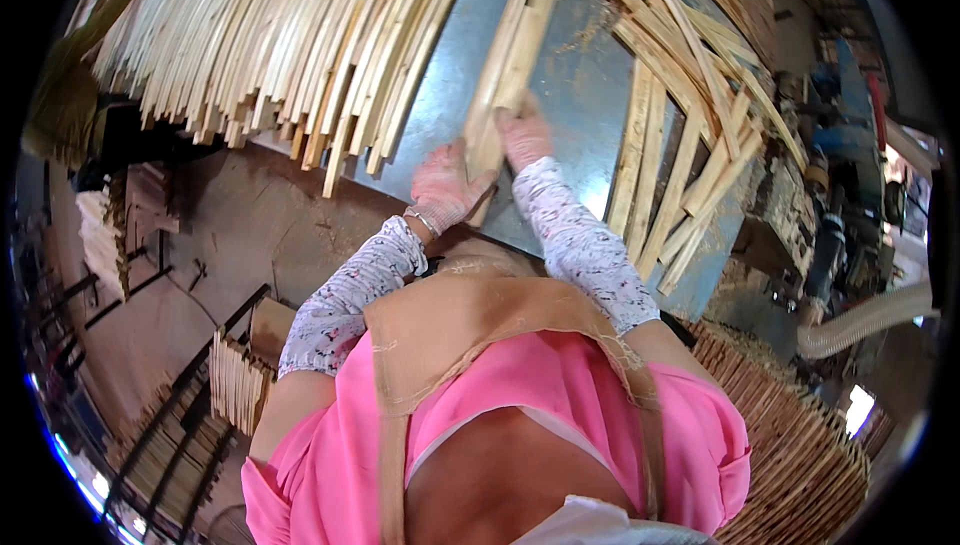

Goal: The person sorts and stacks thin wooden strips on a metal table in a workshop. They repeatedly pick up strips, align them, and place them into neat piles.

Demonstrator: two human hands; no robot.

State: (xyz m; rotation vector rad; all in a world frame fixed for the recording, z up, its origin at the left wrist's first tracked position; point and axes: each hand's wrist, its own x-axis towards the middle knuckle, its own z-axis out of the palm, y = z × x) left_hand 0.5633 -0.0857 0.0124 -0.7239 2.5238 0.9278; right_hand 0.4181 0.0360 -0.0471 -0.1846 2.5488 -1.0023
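Sticks in the middle [522,43]: at least two pale wooden sticks, side by side, on the metal table [410,150]; near ends close to the table's near edge, far ends toward its far edge.
Long axis of these sticks: away from the body, the far ends leaning a little to the right.
Left hand [447,185]: gloved, touching the left side of the sticks; it is nearer to the table's near edge. Thumb stands apart from the fingers, toward the sticks; whether it grips firmly, I cannot tell.
Right hand [525,135]: gloved and blurred, at the right side of the sticks, farther from the near edge than the left hand. Fingers look bent; closed or loose, I cannot tell.
Row of sticks [270,35]: left part of the table, lying close together, roughly along the same direction; some ends seem to pass the near edge.
Loose pile [690,125]: right part of the table, sticks crossing at different angles.
Sawdust [590,35]: between the middle sticks and loose pile, toward the far edge.
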